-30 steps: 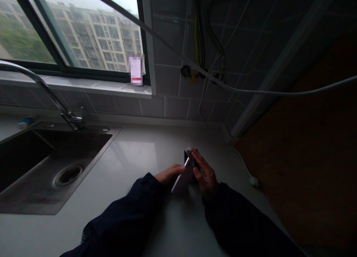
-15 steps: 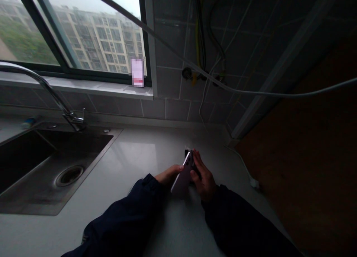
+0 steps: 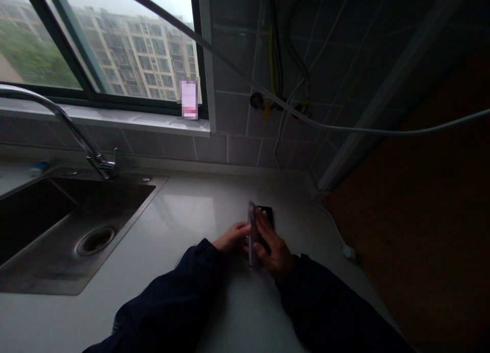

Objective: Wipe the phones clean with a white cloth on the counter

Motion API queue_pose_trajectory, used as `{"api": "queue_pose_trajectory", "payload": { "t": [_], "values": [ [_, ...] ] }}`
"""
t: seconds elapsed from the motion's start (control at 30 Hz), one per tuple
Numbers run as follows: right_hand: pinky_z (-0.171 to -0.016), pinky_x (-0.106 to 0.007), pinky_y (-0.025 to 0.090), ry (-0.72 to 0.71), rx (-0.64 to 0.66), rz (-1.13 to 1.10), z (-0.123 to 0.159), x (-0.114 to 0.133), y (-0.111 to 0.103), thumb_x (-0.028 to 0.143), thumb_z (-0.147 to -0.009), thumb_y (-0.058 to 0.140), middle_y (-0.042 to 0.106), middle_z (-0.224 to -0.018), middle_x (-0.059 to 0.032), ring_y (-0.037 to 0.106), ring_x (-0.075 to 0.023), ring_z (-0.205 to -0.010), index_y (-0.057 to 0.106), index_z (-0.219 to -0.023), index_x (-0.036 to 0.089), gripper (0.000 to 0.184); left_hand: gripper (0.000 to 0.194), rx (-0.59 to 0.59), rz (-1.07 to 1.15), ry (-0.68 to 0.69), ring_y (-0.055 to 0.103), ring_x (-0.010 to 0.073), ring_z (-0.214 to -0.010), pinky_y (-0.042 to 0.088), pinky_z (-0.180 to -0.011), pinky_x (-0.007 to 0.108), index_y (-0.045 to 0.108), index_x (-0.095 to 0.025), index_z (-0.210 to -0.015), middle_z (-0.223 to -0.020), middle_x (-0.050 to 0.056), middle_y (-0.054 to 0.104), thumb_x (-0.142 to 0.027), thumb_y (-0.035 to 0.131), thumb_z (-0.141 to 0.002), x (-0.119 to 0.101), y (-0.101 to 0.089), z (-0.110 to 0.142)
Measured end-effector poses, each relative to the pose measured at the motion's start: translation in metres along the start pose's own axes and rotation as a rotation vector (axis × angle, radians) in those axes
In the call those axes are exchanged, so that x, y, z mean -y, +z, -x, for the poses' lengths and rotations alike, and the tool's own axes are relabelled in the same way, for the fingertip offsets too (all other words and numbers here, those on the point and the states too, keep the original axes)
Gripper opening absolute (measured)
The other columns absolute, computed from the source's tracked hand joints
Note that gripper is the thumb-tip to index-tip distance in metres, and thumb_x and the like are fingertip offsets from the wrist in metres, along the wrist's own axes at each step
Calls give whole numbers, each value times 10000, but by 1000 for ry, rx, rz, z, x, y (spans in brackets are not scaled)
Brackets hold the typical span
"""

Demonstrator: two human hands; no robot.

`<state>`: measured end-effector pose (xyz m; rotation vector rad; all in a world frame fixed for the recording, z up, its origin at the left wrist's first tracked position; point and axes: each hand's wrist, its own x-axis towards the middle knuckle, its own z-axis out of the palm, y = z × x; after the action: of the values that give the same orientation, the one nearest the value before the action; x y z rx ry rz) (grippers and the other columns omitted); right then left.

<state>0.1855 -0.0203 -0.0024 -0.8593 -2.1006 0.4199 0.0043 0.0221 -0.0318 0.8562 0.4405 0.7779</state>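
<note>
A pale purple phone (image 3: pixel 251 245) stands nearly edge-on just above the counter, in the middle of the view. My left hand (image 3: pixel 234 237) is closed on its left side, with the thumb and fingers at the edge. Against its right face press the fingers of my right hand (image 3: pixel 274 252), which are held close together. Part of a flat black thing (image 3: pixel 270 212) shows behind my right fingers; its kind is hidden. Something shiny and pale sticks up at the phone's top end, too blurred to name.
On the left is a steel sink (image 3: pixel 126 217) with a curved chrome faucet (image 3: pixel 72 123). A white counter (image 3: pixel 184 220) runs along the tiled wall. One white cable (image 3: pixel 356 130) crosses in front at the upper right. A pinkish pixelated item (image 3: pixel 189 98) stands on the windowsill.
The phone has turned from slanted, with its back and camera rings showing, to nearly edge-on. My right fingers have shifted left against it, uncovering more of the black thing.
</note>
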Motion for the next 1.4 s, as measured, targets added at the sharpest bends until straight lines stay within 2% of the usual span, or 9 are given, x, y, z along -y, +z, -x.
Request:
{"api": "queue_pose_trajectory", "payload": {
  "t": [0.17, 0.33, 0.53, 0.73, 0.87, 1.03, 1.17, 1.27, 1.4],
  "values": [
    [-1205, -611, 311, 17, -33, 23, 0, -3, 0, 339, -1038, 451, 507, -1535, -94, 489, -289, -1422, 422, -1547, 282, 514, 678, -118, 65, 60, 758, 227, -776, 597, -660, 300, 604, -149, -1257, -1088, 149, 743, -502, 846, -731, -4, -4, -5],
    [-1070, -455, 538, -4, -136, -4, -3, -4, 0, 363, -922, 679, 668, -1365, -117, 655, -287, -1253, 617, -1406, 230, 506, 633, -288, 113, 182, 760, 237, -866, 616, -771, 375, 539, -179, -1311, -1241, 158, 695, -462, 792, -804, -14, 1, -3],
    [-868, -362, 616, 173, -284, 9, -4, -5, -4, 314, -908, 668, 798, -1080, -68, 777, -257, -948, 773, -1149, 247, 271, 616, -351, 100, 180, 762, 253, -887, 604, -756, 371, 493, -234, -1197, -1185, 107, 703, -545, 803, -764, -18, 6, -3],
    [-683, -321, 541, 547, -379, -127, -5, -10, -8, 510, -891, 657, 787, -849, -66, 729, -238, -743, 778, -1029, 184, 374, 689, -317, 57, 192, 741, 224, -914, 581, -799, 370, 480, -289, -1229, -1170, 44, 677, -581, 829, -711, -19, 7, -5],
    [-658, -303, 478, 699, -345, -411, -5, -20, -2, 583, -825, 708, 732, -779, -54, 648, -212, -705, 756, -944, 169, 434, 681, -263, 178, 185, 726, 206, -903, 561, -778, 350, 484, -334, -1281, -1120, 23, 702, -747, 667, -771, -22, 9, -4],
    [-692, -302, 473, 770, -235, -605, -5, -26, 6, 634, -775, 731, 716, -796, -52, 635, -205, -733, 722, -867, 175, 468, 668, -117, 282, 195, 720, 239, -1009, 524, -915, 421, 383, -389, -1459, -1205, 56, 711, -746, 469, -900, -25, 18, 0],
    [-612, -286, 432, 819, -66, -734, -6, -17, 8, 674, -707, 760, 660, -693, -21, 581, -176, -634, 688, -775, 180, 504, 729, -60, 300, 223, 712, 284, -1060, 502, -969, 474, 344, -321, -1519, -1295, 122, 679, -734, 425, -924, -27, 28, 2],
    [-605, -284, 413, 823, 66, -791, -7, -9, 7, 678, -674, 785, 625, -666, -7, 548, -159, -609, 698, -770, 167, 527, 774, -84, 286, 177, 740, 299, -973, 532, -923, 475, 345, -257, -1514, -1258, 168, 692, -745, 416, -918, -29, 30, 3],
    [-524, -261, 304, 810, 136, -794, -8, -5, 3, 683, -645, 801, 477, -556, 35, 405, -106, -524, 609, -598, 171, 550, 740, -164, 279, 151, 752, 277, -771, 593, -721, 436, 431, -206, -1430, -1229, 194, 694, -738, 401, -916, -29, 22, 1]
  ]
}}
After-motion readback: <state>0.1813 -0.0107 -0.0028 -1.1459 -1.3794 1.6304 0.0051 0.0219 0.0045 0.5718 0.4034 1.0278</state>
